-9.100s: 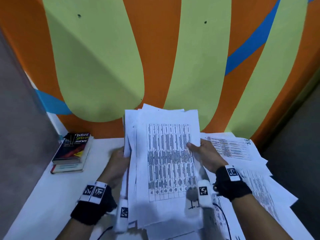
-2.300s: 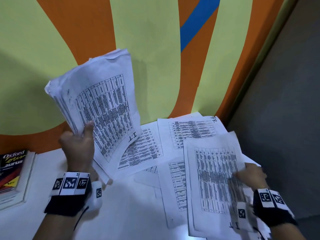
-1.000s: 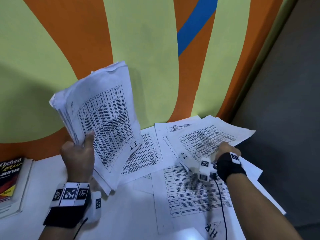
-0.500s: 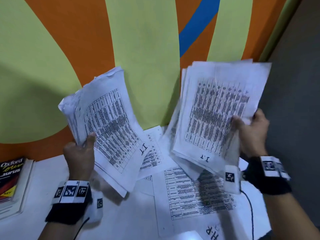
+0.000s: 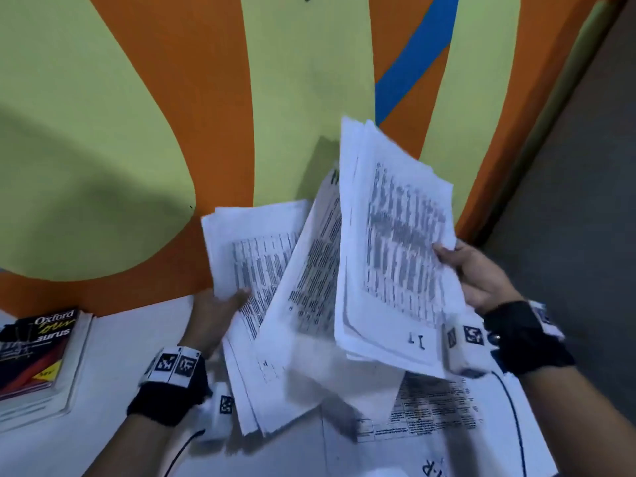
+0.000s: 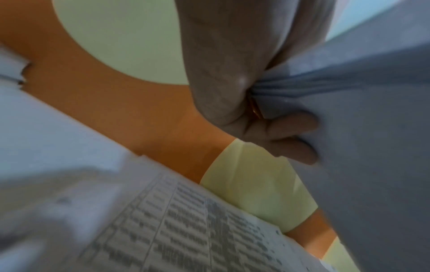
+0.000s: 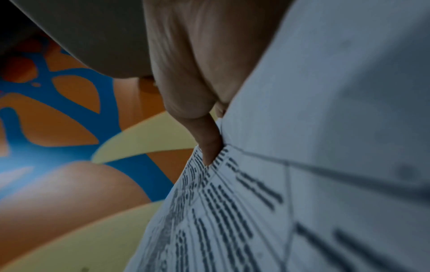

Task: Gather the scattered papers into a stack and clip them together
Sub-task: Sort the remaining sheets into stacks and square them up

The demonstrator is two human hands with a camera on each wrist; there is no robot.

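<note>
My left hand (image 5: 220, 311) grips a thick stack of printed papers (image 5: 251, 256) by its left edge, held up above the white table (image 5: 113, 373). My right hand (image 5: 471, 277) grips a second, smaller bunch of papers (image 5: 395, 256) by its right edge, and that bunch overlaps the front of the left stack. In the left wrist view the left hand (image 6: 267, 114) has its thumb and fingers pinching the stack (image 6: 349, 128). The right wrist view has the thumb (image 7: 207, 143) pressed on printed sheets (image 7: 302, 165). More loose sheets (image 5: 430, 414) lie flat on the table below. No clip is in view.
Two books (image 5: 38, 352) are stacked at the table's left edge. The wall (image 5: 206, 98) painted orange, green and blue stands right behind the table. A dark grey wall (image 5: 568, 184) closes the right side. Cables run from both wrist bands.
The right hand lifted several sheets off the table and has now swung them left onto the front of the left stack. The left stack has tilted lower and moved toward the middle.
</note>
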